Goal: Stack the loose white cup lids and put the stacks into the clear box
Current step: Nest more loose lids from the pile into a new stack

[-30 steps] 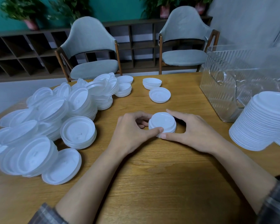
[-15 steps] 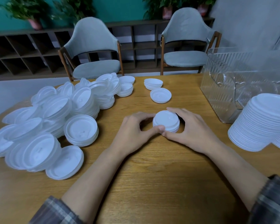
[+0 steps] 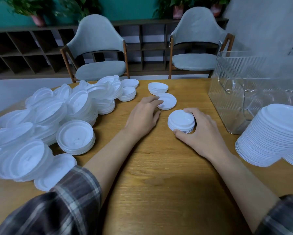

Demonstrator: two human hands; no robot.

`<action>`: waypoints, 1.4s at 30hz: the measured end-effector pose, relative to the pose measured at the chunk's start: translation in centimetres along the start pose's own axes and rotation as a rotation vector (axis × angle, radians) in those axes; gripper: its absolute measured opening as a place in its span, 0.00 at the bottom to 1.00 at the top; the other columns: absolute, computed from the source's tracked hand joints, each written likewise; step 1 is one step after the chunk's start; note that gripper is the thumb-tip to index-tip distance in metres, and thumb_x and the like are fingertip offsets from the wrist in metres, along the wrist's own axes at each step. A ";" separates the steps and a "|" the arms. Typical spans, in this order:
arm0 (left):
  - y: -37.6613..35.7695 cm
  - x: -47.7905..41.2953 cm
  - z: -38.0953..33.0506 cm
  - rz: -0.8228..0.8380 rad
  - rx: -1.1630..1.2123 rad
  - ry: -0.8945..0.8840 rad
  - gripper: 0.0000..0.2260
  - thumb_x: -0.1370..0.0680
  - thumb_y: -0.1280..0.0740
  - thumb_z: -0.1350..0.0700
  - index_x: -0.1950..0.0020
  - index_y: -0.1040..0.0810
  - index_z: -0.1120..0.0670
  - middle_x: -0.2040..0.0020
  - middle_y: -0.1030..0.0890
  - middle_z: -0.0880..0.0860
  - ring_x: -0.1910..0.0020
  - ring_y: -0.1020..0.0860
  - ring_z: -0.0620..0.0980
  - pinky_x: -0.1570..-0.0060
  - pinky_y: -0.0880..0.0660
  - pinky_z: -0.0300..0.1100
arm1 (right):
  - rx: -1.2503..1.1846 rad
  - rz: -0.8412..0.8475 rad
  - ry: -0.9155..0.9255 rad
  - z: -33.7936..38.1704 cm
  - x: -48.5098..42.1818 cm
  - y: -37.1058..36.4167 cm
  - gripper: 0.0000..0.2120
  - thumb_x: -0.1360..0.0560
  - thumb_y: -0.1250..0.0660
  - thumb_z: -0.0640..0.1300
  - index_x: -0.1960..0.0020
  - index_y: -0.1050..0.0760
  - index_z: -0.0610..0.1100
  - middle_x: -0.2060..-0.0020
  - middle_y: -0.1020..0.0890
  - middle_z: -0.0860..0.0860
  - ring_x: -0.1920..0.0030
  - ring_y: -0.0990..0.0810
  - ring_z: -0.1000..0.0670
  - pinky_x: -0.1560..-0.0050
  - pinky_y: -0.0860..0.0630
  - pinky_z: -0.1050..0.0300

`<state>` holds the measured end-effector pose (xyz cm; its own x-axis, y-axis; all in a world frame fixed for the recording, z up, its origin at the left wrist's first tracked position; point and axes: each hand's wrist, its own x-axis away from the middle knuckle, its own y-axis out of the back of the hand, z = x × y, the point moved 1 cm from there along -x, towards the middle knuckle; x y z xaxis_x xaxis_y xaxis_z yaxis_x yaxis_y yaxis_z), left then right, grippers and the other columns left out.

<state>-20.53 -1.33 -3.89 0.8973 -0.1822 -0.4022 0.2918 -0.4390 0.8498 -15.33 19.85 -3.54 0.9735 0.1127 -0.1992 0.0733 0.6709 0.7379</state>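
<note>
Cup lids (image 3: 45,119) are mostly still loose, heaped on the worktop (image 3: 159,184) to the left of the left hand (image 3: 144,116), so I judge this job is well short of done. One tall stack (image 3: 274,133) is built and stands to the right of the right hand (image 3: 203,134), on the near side of the clear box (image 3: 240,92) but not yet in it. I can't make out any lids inside through the ribbed wall. Right hand is curled round a small stack (image 3: 181,122), gripping it on the worktop. Left hand is flat and relaxed, fingertips touching a low lid (image 3: 168,100) just beyond it. Half a second ago both hands cupped that small stack; now the left has let go and reached forward, and the right holds it alone.
</note>
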 end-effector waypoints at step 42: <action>0.1 2.7 -4.2 -0.182 0.502 0.241 0.08 0.19 0.28 0.53 0.43 0.11 0.50 0.68 0.21 0.43 0.65 0.25 0.38 0.58 0.33 0.28 | -0.033 0.022 0.082 -0.1 -0.8 -0.4 0.50 0.31 0.20 0.61 0.17 0.38 0.48 0.31 0.25 0.55 0.28 0.30 0.55 0.36 0.40 0.68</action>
<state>-16.64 1.87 -3.47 0.9146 0.1150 -0.3876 0.3083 -0.8185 0.4847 -16.11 19.57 -3.75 0.9536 0.1867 -0.2363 0.0434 0.6913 0.7213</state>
